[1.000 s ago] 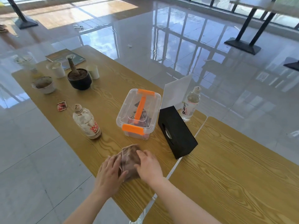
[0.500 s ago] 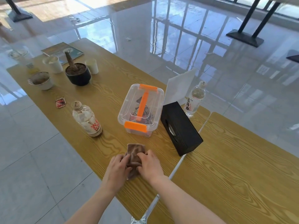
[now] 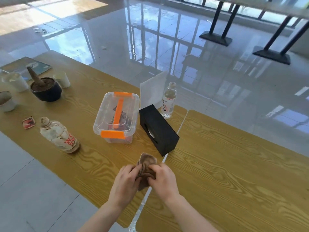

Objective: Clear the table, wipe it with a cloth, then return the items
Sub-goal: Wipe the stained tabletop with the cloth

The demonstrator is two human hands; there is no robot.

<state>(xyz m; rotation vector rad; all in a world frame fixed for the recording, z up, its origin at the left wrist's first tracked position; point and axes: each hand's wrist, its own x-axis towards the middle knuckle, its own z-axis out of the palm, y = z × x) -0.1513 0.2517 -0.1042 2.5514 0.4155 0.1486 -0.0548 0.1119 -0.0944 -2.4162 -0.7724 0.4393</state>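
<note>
A brown cloth is bunched up on the wooden table near its front edge. My left hand grips its left side and my right hand grips its right side, fingers curled into the folds. Behind the cloth stand a clear box with orange latches, a black tissue box and a water bottle. A dirty bottle stands to the left.
At the far left are a black pot, paper cups, a bowl, a booklet and a small red packet. A white card stands behind the tissue box. A second table adjoins on the right.
The flat cloth has been gathered into a crumpled bunch between both hands. The hands have drawn closer together and curled round it.
</note>
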